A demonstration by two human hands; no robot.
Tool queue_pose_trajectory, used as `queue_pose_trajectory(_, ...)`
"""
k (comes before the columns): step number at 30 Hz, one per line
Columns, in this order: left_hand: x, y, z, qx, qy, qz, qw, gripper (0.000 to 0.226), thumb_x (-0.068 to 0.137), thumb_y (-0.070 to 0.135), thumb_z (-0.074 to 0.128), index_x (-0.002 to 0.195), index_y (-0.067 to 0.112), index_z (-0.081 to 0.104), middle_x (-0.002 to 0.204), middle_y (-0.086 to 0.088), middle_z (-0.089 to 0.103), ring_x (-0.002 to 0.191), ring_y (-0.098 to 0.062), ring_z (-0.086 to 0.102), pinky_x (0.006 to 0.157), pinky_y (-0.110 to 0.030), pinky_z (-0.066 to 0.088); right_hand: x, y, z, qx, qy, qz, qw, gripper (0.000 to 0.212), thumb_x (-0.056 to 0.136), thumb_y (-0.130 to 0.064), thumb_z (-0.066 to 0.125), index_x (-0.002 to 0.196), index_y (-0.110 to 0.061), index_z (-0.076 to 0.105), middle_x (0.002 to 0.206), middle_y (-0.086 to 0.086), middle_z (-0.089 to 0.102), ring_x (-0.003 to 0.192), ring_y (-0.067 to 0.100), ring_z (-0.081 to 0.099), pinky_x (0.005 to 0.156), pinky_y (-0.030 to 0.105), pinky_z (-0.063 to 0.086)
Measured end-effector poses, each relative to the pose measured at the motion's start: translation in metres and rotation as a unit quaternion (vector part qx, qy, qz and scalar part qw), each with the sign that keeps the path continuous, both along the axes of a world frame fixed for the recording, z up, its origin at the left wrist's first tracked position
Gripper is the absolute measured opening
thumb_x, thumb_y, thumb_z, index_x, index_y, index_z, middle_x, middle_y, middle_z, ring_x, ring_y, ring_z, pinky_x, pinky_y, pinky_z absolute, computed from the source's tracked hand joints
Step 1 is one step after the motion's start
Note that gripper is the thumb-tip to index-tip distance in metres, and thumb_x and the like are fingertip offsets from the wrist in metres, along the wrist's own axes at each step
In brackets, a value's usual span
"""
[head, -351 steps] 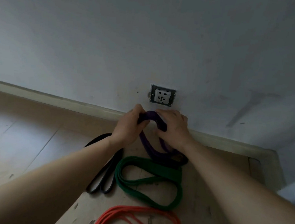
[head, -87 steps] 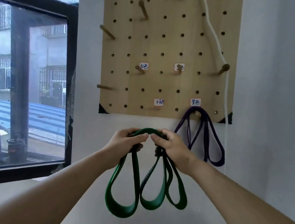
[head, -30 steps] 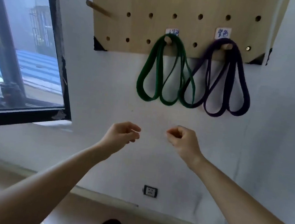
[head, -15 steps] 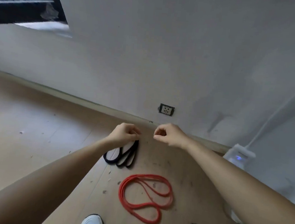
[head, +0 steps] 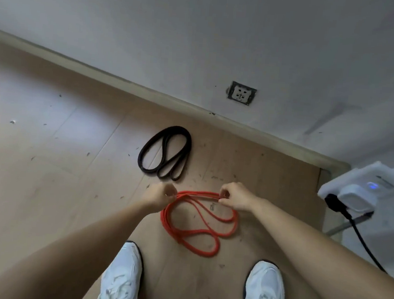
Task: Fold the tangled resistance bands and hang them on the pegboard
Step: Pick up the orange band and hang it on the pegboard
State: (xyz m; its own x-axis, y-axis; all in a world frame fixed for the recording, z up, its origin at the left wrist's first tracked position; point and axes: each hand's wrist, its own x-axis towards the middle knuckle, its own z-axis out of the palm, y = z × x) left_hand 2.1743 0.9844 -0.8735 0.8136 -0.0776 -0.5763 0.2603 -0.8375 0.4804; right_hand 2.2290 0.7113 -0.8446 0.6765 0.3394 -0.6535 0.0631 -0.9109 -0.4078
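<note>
- Two white lace-up shoes, left (head: 121,278) and right (head: 265,293), stood apart on the light wooden plank floor (head: 48,148) at the near edge of the view.
- The thin orange-red rubber resistance band (head: 198,194) lay on the floor just ahead of the shoes and between them, coiled in several loose overlapping loops.
- The left hand (head: 161,194) was at the far left end of the coil, fingers curled and pinching the strands there.
- The right hand (head: 234,196) was at the far right end of the same stretch, thumb and forefinger pinching the strands.
- Both forearms were extended downward, and the strands ran roughly straight between the two hands.
- The flat black rubber resistance band (head: 183,159) lay folded in loops on the floor beyond the hands, apart from the orange-red band.
- A white power adapter unit (head: 364,190) with a lit blue indicator sat at the right, with a black cable (head: 362,237) leading from it.
- A beige skirting board (head: 148,92) joined the floor to the white wall (head: 201,30).
- A white wall socket (head: 241,93) was set low in the wall.
</note>
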Motion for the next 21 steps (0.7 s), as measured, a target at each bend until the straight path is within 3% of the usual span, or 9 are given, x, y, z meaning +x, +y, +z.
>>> queue_pose_trajectory(2,-0.011,0.000,-0.017,0.015,-0.002,0.022,1.000,0.024,0.088,0.023,0.069,0.112,0.020,0.072,0.110,-0.001,0.073,0.100,-0.023,0.068,0.080,-0.030,0.049,-0.011,-0.004,-0.020,-0.012,0.010,-0.004,1.000,0.030,0.090,-0.025,0.073,0.115,-0.008,0.068,0.114,0.012,0.068,0.109,0.028,0.063,0.082,0.024,0.042)
queue_pose_trajectory(6,-0.031,-0.007,-0.046,0.052,0.003,0.054,0.997,0.050,0.084,0.030,0.075,0.129,0.018,0.056,0.123,-0.008,0.060,0.112,-0.031,0.061,0.091,-0.038,0.047,-0.033,-0.009,-0.053,-0.039,0.006,-0.020,0.999,0.054,0.086,-0.027,0.077,0.133,-0.010,0.057,0.131,0.014,0.055,0.126,0.034,0.051,0.107,0.035,0.040)
queue_pose_trajectory(9,-0.040,-0.011,-0.061,0.078,0.006,0.080,0.994,0.056,0.083,0.031,0.077,0.130,0.015,0.052,0.124,-0.011,0.059,0.118,-0.035,0.055,0.093,-0.040,0.044,-0.042,-0.012,-0.067,-0.048,-0.020,-0.029,0.998,0.065,0.085,-0.026,0.075,0.143,-0.014,0.048,0.142,0.013,0.047,0.134,0.036,0.044,0.115,0.038,0.034)
queue_pose_trajectory(17,-0.036,-0.005,-0.068,0.053,0.031,0.127,0.990,0.031,0.079,0.025,0.070,0.110,0.018,0.066,0.103,-0.007,0.071,0.106,-0.029,0.062,0.076,-0.033,0.045,-0.039,-0.020,-0.083,-0.034,-0.030,-0.070,0.996,0.063,0.084,-0.015,0.075,0.142,-0.015,0.049,0.146,0.015,0.047,0.141,0.037,0.040,0.118,0.041,0.034)
queue_pose_trajectory(19,-0.030,-0.005,-0.059,0.013,0.033,0.169,0.985,0.023,0.079,0.033,0.071,0.097,0.018,0.072,0.091,-0.005,0.073,0.089,-0.026,0.066,0.073,-0.033,0.050,-0.036,-0.020,-0.083,-0.024,-0.023,-0.087,0.996,0.063,0.084,-0.013,0.076,0.142,-0.014,0.050,0.149,0.017,0.045,0.143,0.036,0.039,0.119,0.041,0.032)
queue_pose_trajectory(21,-0.024,-0.006,-0.048,-0.064,0.035,0.222,0.972,0.009,0.081,0.025,0.071,0.084,0.016,0.071,0.073,-0.001,0.067,0.068,-0.017,0.061,0.062,-0.028,0.048,-0.032,-0.021,-0.081,-0.015,-0.017,-0.100,0.995,0.066,0.083,-0.016,0.078,0.142,-0.013,0.051,0.147,0.017,0.045,0.139,0.034,0.044,0.118,0.039,0.034)
